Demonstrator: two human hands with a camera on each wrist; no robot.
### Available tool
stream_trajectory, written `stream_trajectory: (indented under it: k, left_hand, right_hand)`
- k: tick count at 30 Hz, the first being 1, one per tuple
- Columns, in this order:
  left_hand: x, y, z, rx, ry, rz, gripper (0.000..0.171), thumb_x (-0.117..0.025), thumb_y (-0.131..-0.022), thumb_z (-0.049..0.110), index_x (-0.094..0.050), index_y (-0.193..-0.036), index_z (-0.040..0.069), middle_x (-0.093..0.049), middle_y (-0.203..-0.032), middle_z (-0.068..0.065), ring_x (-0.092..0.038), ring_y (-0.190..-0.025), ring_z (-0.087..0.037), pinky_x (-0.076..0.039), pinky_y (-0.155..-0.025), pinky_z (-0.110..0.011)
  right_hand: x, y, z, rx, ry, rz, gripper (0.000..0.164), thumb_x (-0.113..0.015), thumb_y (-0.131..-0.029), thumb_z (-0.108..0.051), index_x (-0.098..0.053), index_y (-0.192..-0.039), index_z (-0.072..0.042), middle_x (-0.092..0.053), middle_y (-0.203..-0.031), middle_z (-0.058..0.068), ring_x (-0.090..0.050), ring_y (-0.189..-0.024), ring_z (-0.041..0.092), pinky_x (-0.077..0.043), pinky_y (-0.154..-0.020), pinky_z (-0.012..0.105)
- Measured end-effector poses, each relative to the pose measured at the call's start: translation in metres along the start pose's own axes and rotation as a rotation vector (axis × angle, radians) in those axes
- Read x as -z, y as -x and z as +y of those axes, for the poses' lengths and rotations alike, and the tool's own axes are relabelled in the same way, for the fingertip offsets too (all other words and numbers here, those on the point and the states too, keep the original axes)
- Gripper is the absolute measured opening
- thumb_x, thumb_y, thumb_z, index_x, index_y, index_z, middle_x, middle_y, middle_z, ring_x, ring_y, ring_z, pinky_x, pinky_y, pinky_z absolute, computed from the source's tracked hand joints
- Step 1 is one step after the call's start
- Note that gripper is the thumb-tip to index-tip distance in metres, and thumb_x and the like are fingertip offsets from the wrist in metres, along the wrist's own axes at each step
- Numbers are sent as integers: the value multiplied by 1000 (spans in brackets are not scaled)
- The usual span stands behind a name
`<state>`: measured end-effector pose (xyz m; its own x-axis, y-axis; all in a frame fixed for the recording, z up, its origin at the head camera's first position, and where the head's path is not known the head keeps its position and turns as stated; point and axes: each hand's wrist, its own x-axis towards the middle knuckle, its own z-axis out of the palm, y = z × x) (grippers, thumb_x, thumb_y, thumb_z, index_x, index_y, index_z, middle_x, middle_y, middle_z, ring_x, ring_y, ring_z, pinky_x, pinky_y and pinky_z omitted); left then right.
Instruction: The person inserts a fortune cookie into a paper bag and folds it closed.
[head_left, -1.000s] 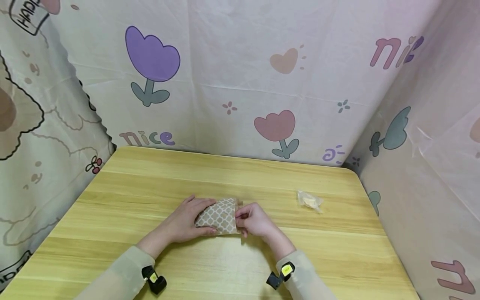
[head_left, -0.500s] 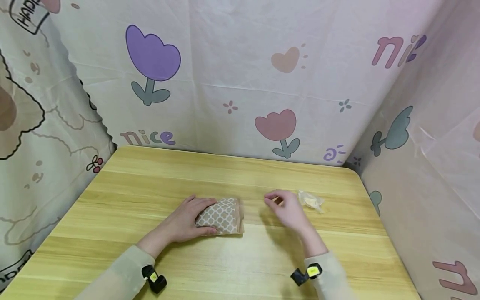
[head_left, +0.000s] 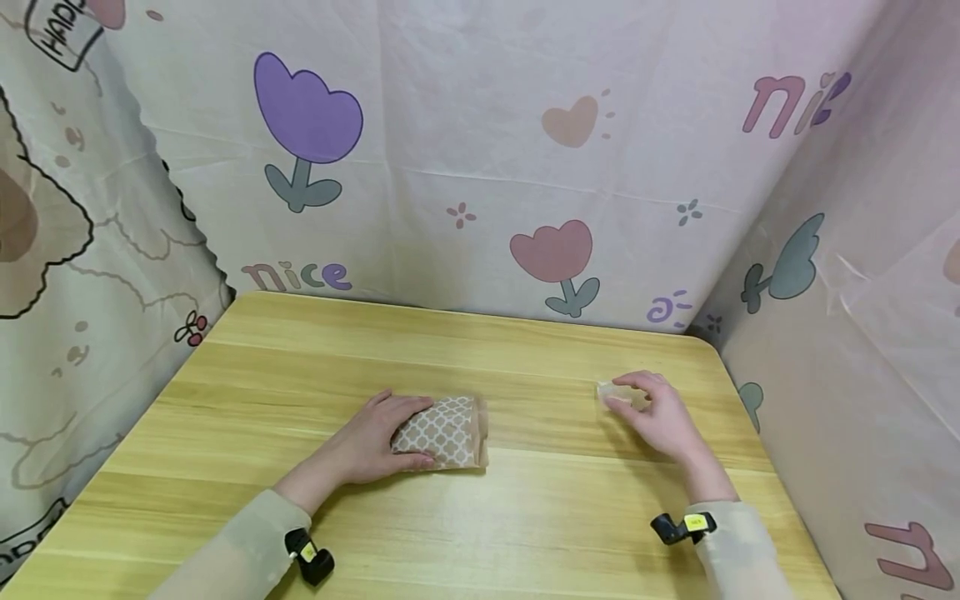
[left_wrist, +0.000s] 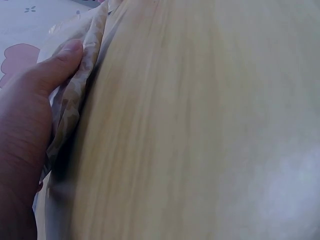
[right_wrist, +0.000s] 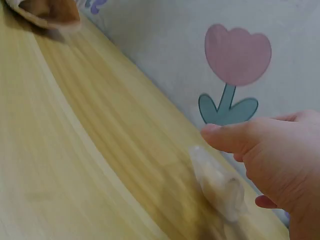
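A brown paper bag (head_left: 444,432) with a white lattice pattern lies on the table, its folded-back mouth toward the right. My left hand (head_left: 369,442) holds it around its left end, thumb on the near side and fingers on the far side. In the left wrist view the thumb presses along the bag's crinkled side (left_wrist: 75,95). At the right, my right hand (head_left: 660,417) hovers over a small clear plastic packet (right_wrist: 217,187) with something pale inside, thumb and fingers apart. From the head view, that hand hides most of the packet.
The wooden table (head_left: 480,533) ends at the back against a printed curtain (head_left: 450,125). More curtain hangs along the left and right sides. Black wrist cameras sit on both sleeves.
My right hand has left the bag's mouth and moved right to the small packet. The left hand and the bag stay in place.
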<state>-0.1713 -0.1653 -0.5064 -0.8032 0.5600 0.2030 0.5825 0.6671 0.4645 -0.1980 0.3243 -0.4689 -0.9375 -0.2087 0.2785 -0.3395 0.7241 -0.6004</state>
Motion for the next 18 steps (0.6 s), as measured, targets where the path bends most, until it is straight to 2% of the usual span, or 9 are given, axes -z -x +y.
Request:
stream_trajectory:
  k: [4,8,12,18]
  left_hand:
    - [1,0,0,-2,1,-2,96,-73,-85,75,-53,-155,13,-60,-150,-2,-53,-139,-24,-21,-126,-59]
    - [1,-1,1,-5,2,0,95,-73,-85,75,-53,-155,13,-60,-150,-1,-54,-138,-23,-21,-126,-58]
    - [1,-1,1,-7,5,2,95,-74,-85,74,-53,-154,13,-60,-149,-1,-54,-138,-23,-22,-126,-58]
    - [1,0,1,-4,13,1,95,-74,-84,74,-54,-154,13,-60,-149,-1,-54,-138,-23,-22,-126,-59]
  right_hand:
    - [2,1,10,-3,18,-50,52,-85,-93,-23,-67,-136,0,-63,-138,23,-53,-129,45,-42,-109,68]
    - [1,2,21,-20,34,-123,68,-81,-96,-28,-53,-152,0,-52,-151,29,-45,-139,52,-31,-117,69]
    - [-4,5,29,-1,87,-156,73,-76,-100,-33,-47,-157,0,-50,-153,30,-48,-139,51,-35,-117,67]
    - [-8,12,34,35,140,-120,61,-77,-100,-27,-56,-150,1,-56,-146,29,-55,-131,50,-44,-110,66]
